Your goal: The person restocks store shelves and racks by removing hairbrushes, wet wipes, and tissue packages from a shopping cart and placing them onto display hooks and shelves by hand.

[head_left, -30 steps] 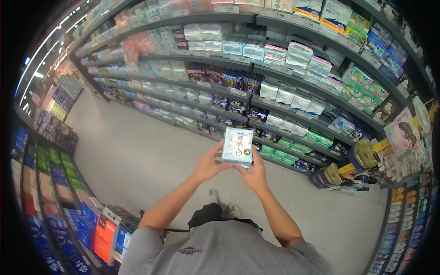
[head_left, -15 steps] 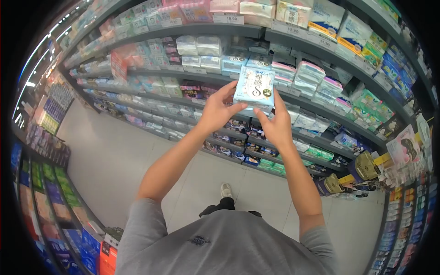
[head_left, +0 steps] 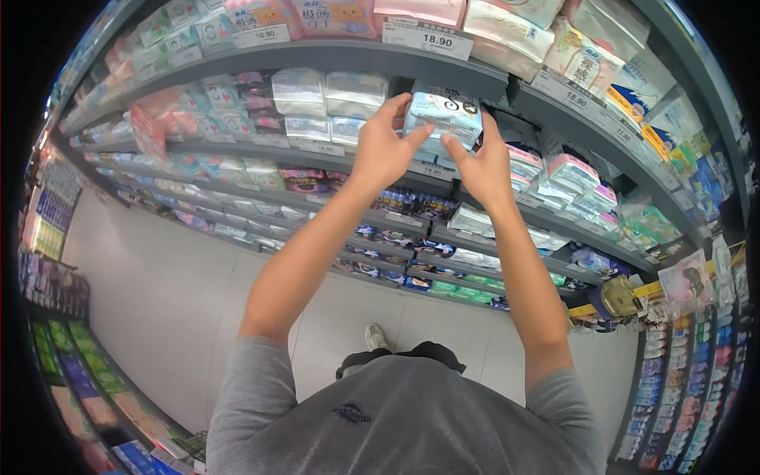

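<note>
Between my two hands is a light blue and white pack of sanitary pads (head_left: pixel 447 117), at the opening of a middle shelf. My left hand (head_left: pixel 388 146) grips its left side, with the thumb on the near face. On the right side my right hand (head_left: pixel 484 162) grips it, thumb also toward the near face. The pack lies tilted back, its printed top partly in the shade of the shelf above. Directly left of it stand stacked white packs (head_left: pixel 328 95). Pink and white packs (head_left: pixel 574 170) sit to the right of my right hand.
A grey shelf edge (head_left: pixel 317 57) with price tags (head_left: pixel 427 39) runs just above my hands. Lower shelves hold dark packs (head_left: pixel 396 202). A pink sign (head_left: pixel 148 133) juts out at left. Hanging goods (head_left: pixel 617 297) stick out at right. Pale floor tiles (head_left: pixel 182 245) lie below.
Both hands have carried the pack forward, from in front of the shelves to the middle shelf opening. The pack has tipped back, and the shelves appear closer.
</note>
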A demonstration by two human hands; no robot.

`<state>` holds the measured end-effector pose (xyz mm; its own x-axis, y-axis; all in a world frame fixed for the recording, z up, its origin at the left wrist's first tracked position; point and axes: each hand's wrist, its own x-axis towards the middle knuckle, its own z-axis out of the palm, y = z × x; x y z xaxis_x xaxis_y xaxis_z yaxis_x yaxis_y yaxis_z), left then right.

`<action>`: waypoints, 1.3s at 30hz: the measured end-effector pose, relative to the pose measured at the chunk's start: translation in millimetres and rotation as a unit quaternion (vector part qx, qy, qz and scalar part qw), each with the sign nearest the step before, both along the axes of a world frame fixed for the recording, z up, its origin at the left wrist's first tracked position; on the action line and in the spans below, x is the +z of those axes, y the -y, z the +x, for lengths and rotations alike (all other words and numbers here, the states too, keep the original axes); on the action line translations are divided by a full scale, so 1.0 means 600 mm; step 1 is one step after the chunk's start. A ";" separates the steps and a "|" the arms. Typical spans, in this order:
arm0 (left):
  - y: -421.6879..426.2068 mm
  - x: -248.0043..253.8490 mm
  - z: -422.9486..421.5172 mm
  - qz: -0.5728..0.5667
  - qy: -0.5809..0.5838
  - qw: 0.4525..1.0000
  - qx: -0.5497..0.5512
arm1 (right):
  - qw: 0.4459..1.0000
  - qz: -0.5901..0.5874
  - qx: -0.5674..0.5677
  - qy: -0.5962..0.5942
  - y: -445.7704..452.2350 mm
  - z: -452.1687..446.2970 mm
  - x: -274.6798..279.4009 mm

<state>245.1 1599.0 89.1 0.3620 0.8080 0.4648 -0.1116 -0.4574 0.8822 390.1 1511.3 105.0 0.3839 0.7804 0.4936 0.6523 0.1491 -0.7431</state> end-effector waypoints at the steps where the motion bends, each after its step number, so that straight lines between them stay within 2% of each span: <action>1: -0.009 0.001 0.007 0.006 0.010 1.000 0.026 | 0.999 -0.028 0.006 -0.031 -0.016 0.007 0.003; 2: -0.017 0.000 0.010 0.008 -0.010 1.000 0.023 | 0.999 0.038 0.001 -0.016 -0.037 0.011 -0.007; 5: -0.022 -0.011 0.012 0.054 -0.023 0.998 0.038 | 0.998 -0.021 -0.003 -0.053 -0.070 0.035 -0.023; 7: -0.020 -0.040 0.006 0.060 0.003 0.998 0.022 | 0.997 -0.009 0.021 -0.077 -0.087 0.042 -0.038; 9: -0.005 -0.051 -0.008 0.185 -0.028 0.979 0.085 | 0.997 0.009 0.045 -0.064 -0.091 0.027 -0.036; 10: 0.002 -0.054 -0.012 0.226 -0.041 0.968 0.105 | 0.999 -0.030 0.000 -0.028 -0.086 0.019 -0.028; 13: 0.019 -0.050 -0.017 0.250 -0.079 0.956 0.131 | 0.996 -0.084 -0.021 -0.016 -0.082 -0.006 -0.003; 14: 0.016 -0.049 -0.016 0.255 -0.078 0.955 0.133 | 0.999 -0.030 -0.041 0.016 -0.093 -0.011 -0.013; 19: 0.007 -0.058 -0.007 0.223 -0.020 0.963 0.149 | 0.998 -0.004 -0.051 0.022 -0.102 -0.016 -0.032; 21: 0.002 -0.058 -0.007 0.240 -0.030 0.957 0.164 | 0.999 0.010 -0.042 0.024 -0.102 -0.014 -0.029; 24: 0.003 -0.054 -0.006 0.246 -0.034 0.953 0.172 | 0.999 -0.032 -0.029 -0.001 -0.099 -0.015 -0.024; 27: 0.020 -0.053 -0.018 0.233 -0.023 0.958 0.166 | 0.997 -0.052 -0.038 0.031 -0.082 -0.025 -0.024; 29: 0.033 -0.067 -0.034 0.228 -0.017 0.959 0.167 | 0.984 0.095 -0.099 0.110 -0.056 -0.041 -0.024; 30: 0.046 -0.081 -0.049 0.209 -0.003 0.964 0.162 | 0.978 0.150 -0.087 0.117 -0.039 -0.046 -0.028; 31: 0.058 -0.094 -0.065 0.193 0.015 0.968 0.159 | 0.978 0.148 -0.086 0.117 -0.024 -0.052 -0.039; 33: 0.087 -0.168 -0.098 0.073 0.013 0.991 0.114 | 0.949 0.258 -0.064 0.167 0.010 -0.070 -0.072; 35: 0.129 -0.278 -0.139 -0.148 -0.019 0.985 0.085 | 0.979 0.169 0.062 0.095 0.043 -0.095 -0.144; 37: 0.172 -0.442 -0.206 -0.232 -0.188 0.950 0.094 | 0.986 -0.013 0.165 -0.017 0.071 -0.123 -0.238; 39: 0.262 -0.565 -0.282 -0.225 -0.234 0.936 0.138 | 0.951 -0.234 0.135 -0.149 0.102 -0.127 -0.377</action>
